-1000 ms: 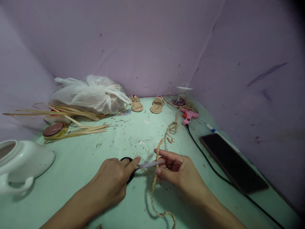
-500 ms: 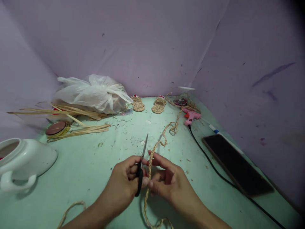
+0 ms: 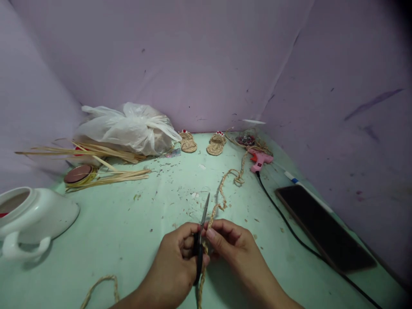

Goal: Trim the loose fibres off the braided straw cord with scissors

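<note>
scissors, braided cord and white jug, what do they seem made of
Scissors: blades look like metal, grey with a dull shine; black handles, probably plastic.
Braided cord: matte plant fibre, seemingly, from its tan, uneven strands.
White jug: glossy, likely glazed ceramic by its smooth highlights, though plastic is possible.

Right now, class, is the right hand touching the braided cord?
Touching: the head view shows the right hand with its thumb pressed on the braided cord, no gap between them.

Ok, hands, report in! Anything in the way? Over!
Left hand holding scissors. Right hand pinching braided cord. In the way: maybe small scraps on the table.
</note>
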Action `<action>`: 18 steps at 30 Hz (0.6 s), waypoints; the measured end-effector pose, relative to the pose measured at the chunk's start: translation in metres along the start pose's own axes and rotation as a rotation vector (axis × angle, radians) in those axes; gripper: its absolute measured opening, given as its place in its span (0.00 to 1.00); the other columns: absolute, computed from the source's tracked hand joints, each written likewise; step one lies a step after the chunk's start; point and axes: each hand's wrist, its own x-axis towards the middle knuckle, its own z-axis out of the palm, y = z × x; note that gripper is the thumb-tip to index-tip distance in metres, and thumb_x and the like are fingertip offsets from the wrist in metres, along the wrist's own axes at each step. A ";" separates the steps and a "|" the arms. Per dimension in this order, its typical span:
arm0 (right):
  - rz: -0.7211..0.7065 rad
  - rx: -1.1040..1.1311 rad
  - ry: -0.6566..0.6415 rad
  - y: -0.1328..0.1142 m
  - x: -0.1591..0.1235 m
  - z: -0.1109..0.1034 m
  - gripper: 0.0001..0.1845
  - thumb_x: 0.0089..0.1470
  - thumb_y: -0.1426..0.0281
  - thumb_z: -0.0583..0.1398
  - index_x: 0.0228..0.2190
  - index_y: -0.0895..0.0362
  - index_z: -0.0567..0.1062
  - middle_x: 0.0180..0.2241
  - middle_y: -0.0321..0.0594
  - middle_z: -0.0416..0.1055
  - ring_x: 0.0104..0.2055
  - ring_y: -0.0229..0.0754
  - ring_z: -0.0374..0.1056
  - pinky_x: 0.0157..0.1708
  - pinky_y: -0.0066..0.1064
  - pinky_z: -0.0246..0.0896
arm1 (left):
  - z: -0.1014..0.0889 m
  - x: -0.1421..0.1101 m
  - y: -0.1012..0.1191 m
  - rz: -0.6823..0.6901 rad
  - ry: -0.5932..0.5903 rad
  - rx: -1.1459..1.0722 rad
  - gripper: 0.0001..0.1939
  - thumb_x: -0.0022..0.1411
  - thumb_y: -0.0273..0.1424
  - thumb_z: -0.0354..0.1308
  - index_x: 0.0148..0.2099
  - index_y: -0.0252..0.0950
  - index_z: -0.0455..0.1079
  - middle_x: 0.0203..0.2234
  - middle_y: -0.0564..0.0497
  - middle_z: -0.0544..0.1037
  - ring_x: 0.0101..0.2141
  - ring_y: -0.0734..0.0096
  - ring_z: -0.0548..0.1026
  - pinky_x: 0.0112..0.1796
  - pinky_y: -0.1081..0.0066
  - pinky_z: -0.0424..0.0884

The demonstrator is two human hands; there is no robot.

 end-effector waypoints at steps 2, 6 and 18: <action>0.020 0.042 0.028 0.003 0.001 0.001 0.16 0.38 0.59 0.65 0.24 0.61 0.74 0.22 0.38 0.69 0.24 0.36 0.63 0.25 0.27 0.58 | 0.000 0.000 -0.002 -0.015 -0.023 0.036 0.15 0.39 0.19 0.56 0.34 0.33 0.67 0.22 0.54 0.74 0.27 0.74 0.71 0.30 0.77 0.66; 0.009 0.067 0.031 0.011 0.006 -0.002 0.18 0.38 0.57 0.64 0.19 0.61 0.72 0.17 0.35 0.66 0.20 0.32 0.59 0.21 0.24 0.54 | -0.003 0.002 -0.009 0.000 -0.053 0.071 0.14 0.39 0.19 0.55 0.33 0.32 0.66 0.21 0.54 0.73 0.26 0.76 0.70 0.29 0.78 0.64; 0.026 0.122 0.098 0.006 0.009 -0.002 0.20 0.32 0.56 0.67 0.16 0.61 0.71 0.14 0.35 0.65 0.16 0.31 0.58 0.18 0.24 0.53 | -0.016 0.017 -0.027 0.038 -0.078 -0.005 0.23 0.41 0.41 0.63 0.37 0.32 0.64 0.18 0.55 0.67 0.20 0.79 0.64 0.23 0.78 0.58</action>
